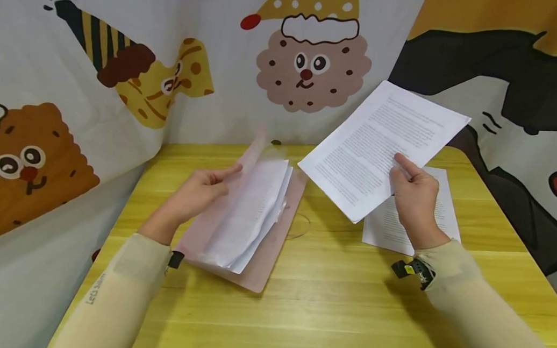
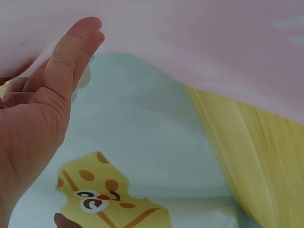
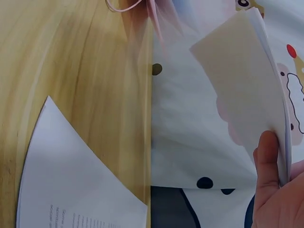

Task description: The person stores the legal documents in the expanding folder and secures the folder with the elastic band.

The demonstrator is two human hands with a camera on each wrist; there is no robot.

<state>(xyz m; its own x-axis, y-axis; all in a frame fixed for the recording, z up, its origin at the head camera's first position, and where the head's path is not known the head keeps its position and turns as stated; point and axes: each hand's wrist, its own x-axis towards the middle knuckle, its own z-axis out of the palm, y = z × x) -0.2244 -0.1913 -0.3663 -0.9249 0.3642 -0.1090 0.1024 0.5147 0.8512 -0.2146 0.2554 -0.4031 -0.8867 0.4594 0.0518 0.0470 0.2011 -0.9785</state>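
In the head view a pink folder [image 1: 276,249] lies on the table with its translucent cover lifted and white papers [image 1: 257,210] inside. My left hand [image 1: 192,193] holds that raised cover near its edge. Extended fingers [image 2: 61,66] lie against the pink surface in the left wrist view, where the thumb is hidden. My right hand [image 1: 416,202] grips a thin stack of printed sheets [image 1: 354,152] above the table, thumb on the printed face. In the right wrist view the stack's plain underside [image 3: 237,76] shows, with a finger against it.
Another printed paper [image 1: 436,184] lies on the wooden table [image 1: 289,324] beneath the right hand, partly covered by the held stack. A thin cord loop [image 1: 302,234] sits beside the folder. A curtain with cartoon figures [image 1: 219,16] hangs behind the table and along its sides.
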